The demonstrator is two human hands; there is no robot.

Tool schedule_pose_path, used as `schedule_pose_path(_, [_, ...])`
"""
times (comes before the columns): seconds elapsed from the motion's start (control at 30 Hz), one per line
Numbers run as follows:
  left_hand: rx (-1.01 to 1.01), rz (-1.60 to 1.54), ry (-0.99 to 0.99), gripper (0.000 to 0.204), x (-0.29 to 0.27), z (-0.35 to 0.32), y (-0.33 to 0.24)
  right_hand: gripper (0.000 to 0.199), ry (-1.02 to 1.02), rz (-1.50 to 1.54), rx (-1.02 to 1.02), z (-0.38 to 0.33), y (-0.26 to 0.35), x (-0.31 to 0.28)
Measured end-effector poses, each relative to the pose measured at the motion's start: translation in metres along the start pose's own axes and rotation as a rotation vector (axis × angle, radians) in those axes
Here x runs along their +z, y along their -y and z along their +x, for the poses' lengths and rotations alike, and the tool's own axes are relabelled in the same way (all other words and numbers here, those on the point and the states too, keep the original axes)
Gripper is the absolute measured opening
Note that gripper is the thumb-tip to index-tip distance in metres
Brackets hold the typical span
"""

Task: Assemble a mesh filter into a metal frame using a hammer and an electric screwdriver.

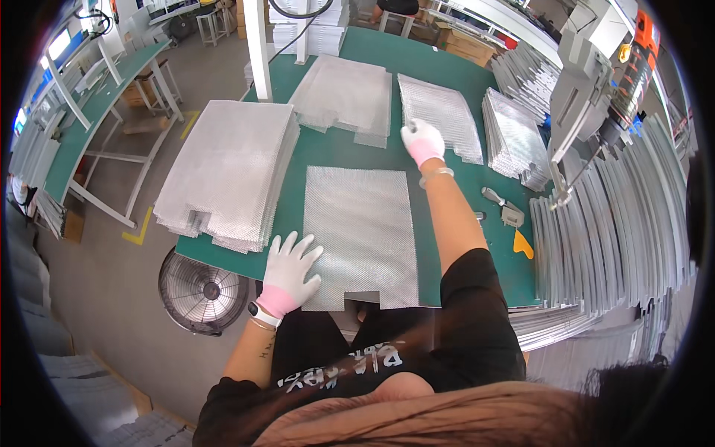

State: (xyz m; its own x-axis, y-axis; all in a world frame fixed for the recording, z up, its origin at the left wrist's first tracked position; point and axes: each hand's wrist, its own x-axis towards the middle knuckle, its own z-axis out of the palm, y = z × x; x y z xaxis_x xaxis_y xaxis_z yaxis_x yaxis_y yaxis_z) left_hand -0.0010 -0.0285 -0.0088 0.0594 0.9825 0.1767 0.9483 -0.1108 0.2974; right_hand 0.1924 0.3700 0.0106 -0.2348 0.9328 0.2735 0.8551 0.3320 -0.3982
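A silvery mesh sheet (361, 231) with a notch in its near edge lies on the green table in front of me. My left hand (292, 264), in a white glove with a pink cuff, rests with fingers spread at this sheet's lower left edge. Farther off, my gloved right hand (422, 140) is closed at the left edge of a stack of narrower mesh sheets (450, 123). Whatever its fingers hold, if anything, is hidden under the glove.
Notched mesh sheets are stacked at left (227, 160) and back (346, 93). Another mesh stack (514, 134) stands at right, near a grey-handled scraper (506, 208) and a yellow spreader (523, 243). A mounted power driver (629, 82) overhangs grey strips (611, 223). A floor fan (208, 290) stands left.
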Motion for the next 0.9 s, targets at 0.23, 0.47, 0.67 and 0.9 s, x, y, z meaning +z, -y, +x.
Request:
schedule_pose_path(0.23, [-0.017, 0.028, 0.039, 0.058, -0.002, 0.0, -0.001, 0.109, 0.272, -0.297, 0.428, -0.025, -0.01, -0.017])
schedule_pose_path(0.47, [0.016, 0.016, 0.021, 0.058, 0.005, 0.0, 0.005, 0.086, -0.439, 0.438, 0.13, 0.016, -0.038, -0.057])
schedule_pose_path(0.67, [0.034, 0.001, 0.097, 0.06, -0.003, 0.007, 0.008, 0.064, -0.784, 0.639, -0.105, -0.019, -0.042, -0.092])
schedule_pose_path(0.9, [0.088, -0.25, -0.325, 0.079, -0.041, 0.012, -0.055, 0.079, -0.541, 0.682, -0.525, -0.211, 0.035, -0.093])
